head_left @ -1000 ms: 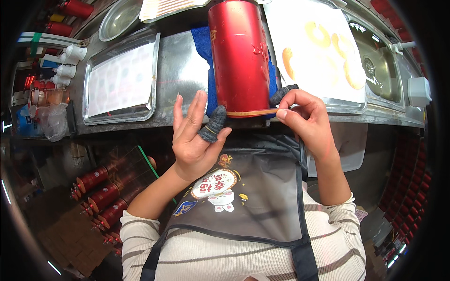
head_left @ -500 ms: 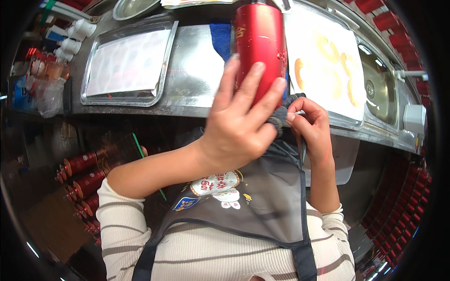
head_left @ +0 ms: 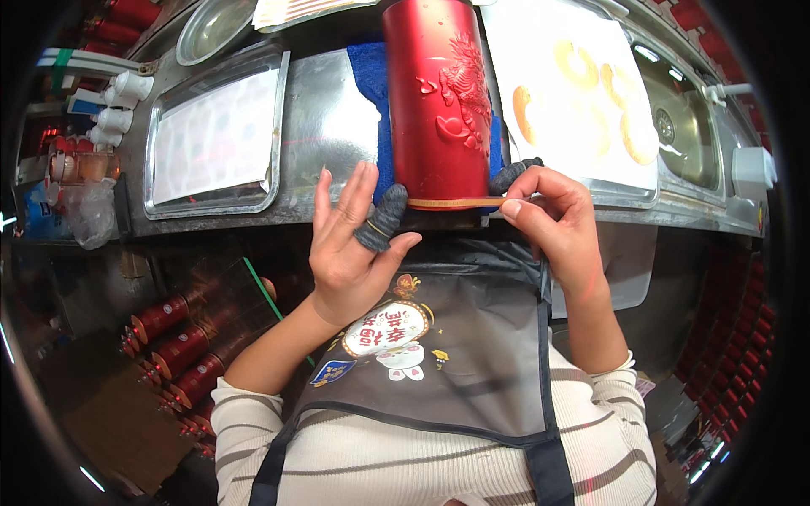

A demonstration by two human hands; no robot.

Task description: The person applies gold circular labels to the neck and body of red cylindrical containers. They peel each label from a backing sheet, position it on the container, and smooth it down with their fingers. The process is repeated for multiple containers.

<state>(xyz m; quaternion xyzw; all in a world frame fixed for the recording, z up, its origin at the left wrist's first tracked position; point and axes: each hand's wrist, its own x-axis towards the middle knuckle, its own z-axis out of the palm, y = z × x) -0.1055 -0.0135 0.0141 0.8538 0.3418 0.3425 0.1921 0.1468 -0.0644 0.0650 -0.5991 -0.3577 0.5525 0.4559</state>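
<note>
A red metallic cylinder [head_left: 422, 110] with a raised dragon relief lies on a blue cloth [head_left: 369, 72], its near end towards me. Along that near end runs a narrow gold strip [head_left: 456, 203]. My right hand [head_left: 561, 215] pinches the strip's right end between thumb and finger; its index finger wears a dark finger cover [head_left: 515, 174]. Spread open at the cylinder's lower left corner is my left hand [head_left: 346, 266]. Its covered index finger [head_left: 384, 221] touches the strip's left end or the edge beside it; I cannot tell which.
On the metal counter, a tray [head_left: 283, 118] holding a white sheet [head_left: 219, 126] stands left. A white sheet with orange-yellow shapes [head_left: 553, 135] lies right, beside a sink basin [head_left: 704, 143]. A metal bowl [head_left: 211, 34] sits at the back left. Red bottles [head_left: 160, 316] stand below left.
My left hand has come off the cylinder's top to its lower left corner. The cylinder has turned, bringing the dragon relief into view. The gold strip now shows along its near end.
</note>
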